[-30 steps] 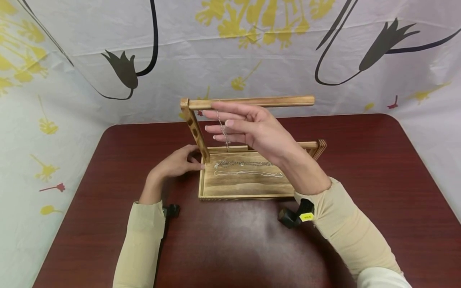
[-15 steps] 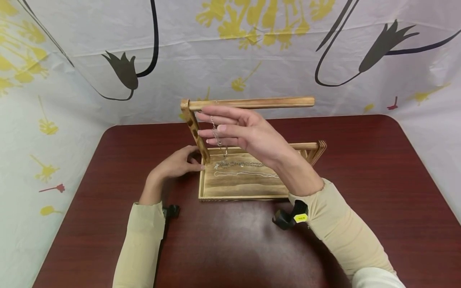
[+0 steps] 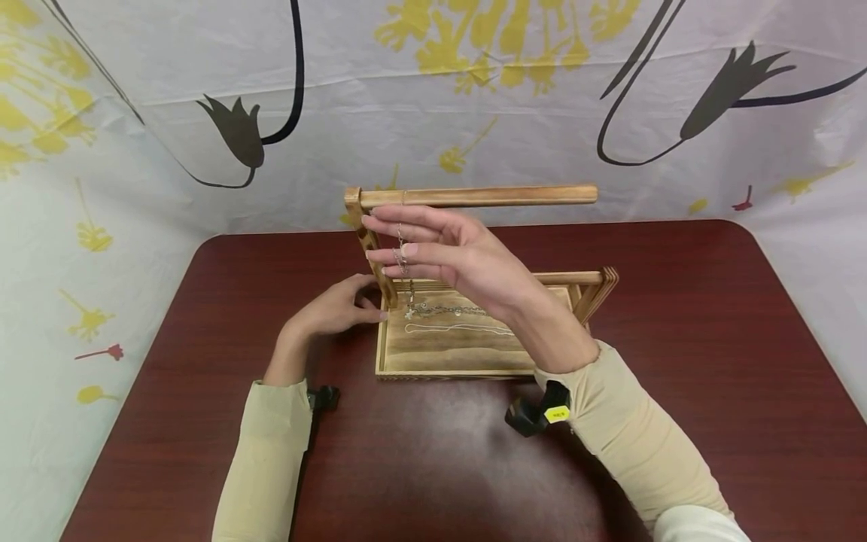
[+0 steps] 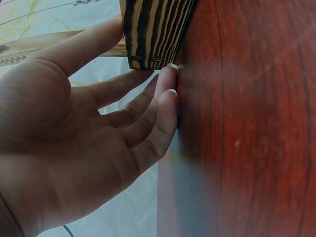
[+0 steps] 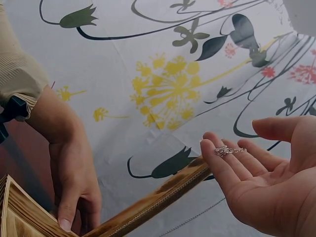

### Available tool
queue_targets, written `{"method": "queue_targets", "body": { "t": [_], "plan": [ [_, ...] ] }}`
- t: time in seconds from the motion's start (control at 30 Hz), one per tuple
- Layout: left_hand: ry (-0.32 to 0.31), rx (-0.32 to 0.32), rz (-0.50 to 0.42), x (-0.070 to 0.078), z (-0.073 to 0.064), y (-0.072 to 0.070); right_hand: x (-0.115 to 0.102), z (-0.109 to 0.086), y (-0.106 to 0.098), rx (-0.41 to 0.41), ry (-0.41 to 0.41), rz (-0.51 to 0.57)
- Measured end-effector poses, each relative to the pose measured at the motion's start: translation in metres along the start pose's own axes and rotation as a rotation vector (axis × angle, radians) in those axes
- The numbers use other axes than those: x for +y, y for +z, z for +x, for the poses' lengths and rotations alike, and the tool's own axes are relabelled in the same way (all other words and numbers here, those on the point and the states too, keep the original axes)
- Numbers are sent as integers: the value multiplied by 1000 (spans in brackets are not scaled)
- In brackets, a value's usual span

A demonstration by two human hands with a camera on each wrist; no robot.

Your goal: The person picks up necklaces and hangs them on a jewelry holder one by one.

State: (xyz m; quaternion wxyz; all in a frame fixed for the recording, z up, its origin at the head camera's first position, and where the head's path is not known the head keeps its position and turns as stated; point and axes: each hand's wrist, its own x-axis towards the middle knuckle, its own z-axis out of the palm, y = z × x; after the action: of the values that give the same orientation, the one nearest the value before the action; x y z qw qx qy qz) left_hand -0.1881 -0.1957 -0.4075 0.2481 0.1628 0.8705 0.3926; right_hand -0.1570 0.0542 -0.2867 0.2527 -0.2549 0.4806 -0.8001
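Note:
A wooden jewelry stand [image 3: 477,197] has a top bar on an upright and a shallow tray [image 3: 460,360] at its base. My left hand [image 3: 330,307] grips the tray's left corner beside the upright, thumb at the rim; in the left wrist view its thumb and fingers meet the striped wood end [image 4: 157,29]. Just below the bar, my right hand [image 3: 467,256] has extended fingers carrying a thin silver necklace [image 5: 229,150]. Its thumb stands apart from the fingers in the right wrist view. Part of this chain hangs toward the tray, and a strand crosses the bar.
Other silver chains [image 3: 460,329] lie stretched out in the tray. A lower wooden bar [image 3: 569,278] runs along the tray's back, partly hidden by my right arm. The dark red table [image 3: 698,316] ends at a patterned cloth backdrop [image 3: 528,135].
My right hand has shifted left and slightly down, toward the upright, with the necklace hanging from its fingers. The left hand has stayed at the tray's corner.

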Motion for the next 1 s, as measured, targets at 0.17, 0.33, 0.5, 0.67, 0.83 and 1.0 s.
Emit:
{"method": "queue_targets", "body": {
  "t": [0.17,0.33,0.5,0.67,0.83,1.0],
  "plan": [
    [-2,-2,7,0,0,0,4,1,0,-2,-5,-9],
    [-13,-4,22,-2,2,0,9,1,-1,2,-5,-17],
    [0,4,21,-2,2,0,12,-2,-3,-44,1,-43],
    [6,12,18,-3,1,1,14,-2,-3,-62,-15,-88],
    [3,8,6,-3,1,1,16,-3,-4,-69,-31,-133],
    [-30,5,-3,-2,0,1,19,-6,-7,-98,-66,-148]
  ]
}}
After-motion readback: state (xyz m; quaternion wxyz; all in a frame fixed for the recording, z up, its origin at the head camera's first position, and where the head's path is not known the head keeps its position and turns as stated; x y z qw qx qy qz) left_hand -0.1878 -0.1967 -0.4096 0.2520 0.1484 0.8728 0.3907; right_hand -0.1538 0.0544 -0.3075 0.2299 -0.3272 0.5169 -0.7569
